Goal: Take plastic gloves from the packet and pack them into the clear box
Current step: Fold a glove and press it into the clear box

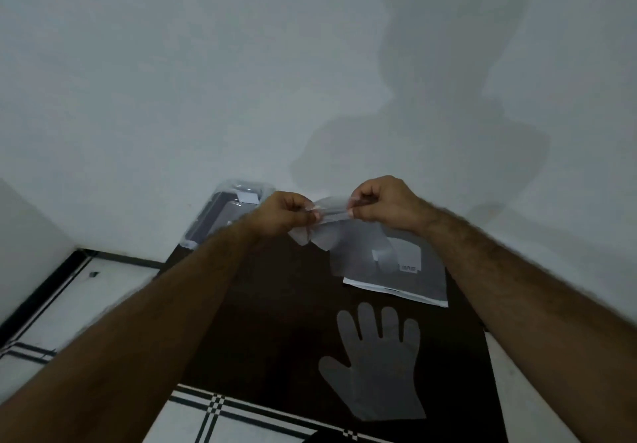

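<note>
Both my hands are raised in front of the wall, pinching one thin clear plastic glove (331, 227) between them. My left hand (284, 213) grips its left edge and my right hand (382, 205) grips its right edge; the glove hangs crumpled below my fingers. Under it lies the flat glove packet (410, 277) on a dark table (275, 322). A second plastic glove (375, 363) lies spread flat on the table, fingers pointing away from me. The clear box (227, 211) stands at the table's far left corner against the wall, partly behind my left forearm.
A white wall rises directly behind the table. The floor on the left and below has white tiles with black lines (213, 408). The table's near edge runs just past the flat glove.
</note>
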`<state>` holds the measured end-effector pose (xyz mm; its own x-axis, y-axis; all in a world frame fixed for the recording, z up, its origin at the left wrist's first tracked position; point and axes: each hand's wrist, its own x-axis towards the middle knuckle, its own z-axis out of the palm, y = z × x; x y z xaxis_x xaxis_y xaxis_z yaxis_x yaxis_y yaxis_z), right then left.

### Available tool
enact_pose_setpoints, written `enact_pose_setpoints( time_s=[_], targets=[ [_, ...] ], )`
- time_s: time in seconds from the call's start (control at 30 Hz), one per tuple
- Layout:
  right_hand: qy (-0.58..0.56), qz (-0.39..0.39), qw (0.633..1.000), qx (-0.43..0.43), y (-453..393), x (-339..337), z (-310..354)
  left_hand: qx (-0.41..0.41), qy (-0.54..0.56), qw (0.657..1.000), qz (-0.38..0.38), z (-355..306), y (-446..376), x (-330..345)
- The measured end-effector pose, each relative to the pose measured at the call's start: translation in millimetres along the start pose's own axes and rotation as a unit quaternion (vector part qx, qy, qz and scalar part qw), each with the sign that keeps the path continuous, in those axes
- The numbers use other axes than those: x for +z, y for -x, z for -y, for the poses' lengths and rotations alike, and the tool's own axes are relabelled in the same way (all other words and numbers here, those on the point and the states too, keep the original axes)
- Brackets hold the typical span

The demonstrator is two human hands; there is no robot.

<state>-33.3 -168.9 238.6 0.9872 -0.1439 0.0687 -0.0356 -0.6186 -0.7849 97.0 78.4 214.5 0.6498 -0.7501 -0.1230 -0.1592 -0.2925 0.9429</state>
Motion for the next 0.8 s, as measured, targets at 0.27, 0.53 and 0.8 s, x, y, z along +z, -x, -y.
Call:
enact_pose_setpoints(
  time_s=[0.27,0.53,0.8],
  targets=[
    [-0.045,0.045,0.998,0.015,-72,39,23,-0.021,-0.106,0.992,-0.059,6,0,-82],
    [-0.022,0.06,0.998,0.008,-154,100,50,-0.035,-0.149,0.986,-0.066,28,-15,-191],
    [0.003,-0.021,1.0,0.018,-260,173,71,-0.004,-0.182,0.979,-0.091,77,-86,-310]
  ],
)
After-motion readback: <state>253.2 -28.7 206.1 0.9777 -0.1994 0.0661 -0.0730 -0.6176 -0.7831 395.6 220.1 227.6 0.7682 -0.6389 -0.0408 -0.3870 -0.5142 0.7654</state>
